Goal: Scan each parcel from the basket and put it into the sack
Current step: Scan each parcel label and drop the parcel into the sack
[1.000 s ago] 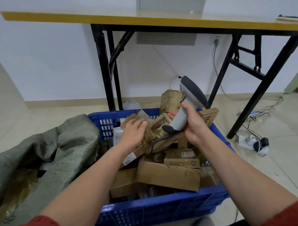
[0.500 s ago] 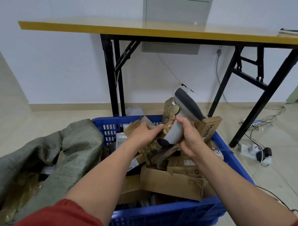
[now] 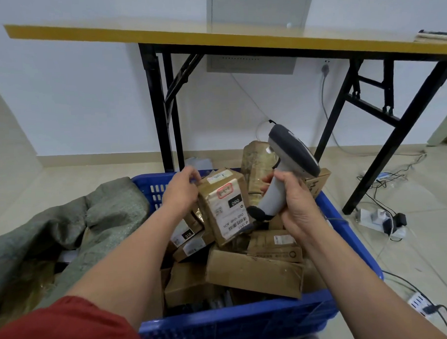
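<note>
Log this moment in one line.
left hand: holds parcel | right hand: grips scanner | parcel: over basket, not in sack

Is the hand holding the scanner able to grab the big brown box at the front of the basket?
Probably not yet: the right hand grips the scanner, so its fingers are busy. The big brown box lies uncovered on top, though.

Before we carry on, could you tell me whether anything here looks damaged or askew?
The cardboard box at the basket's front is dented and creased; the parcel in the left hand has its label upside down.
</note>
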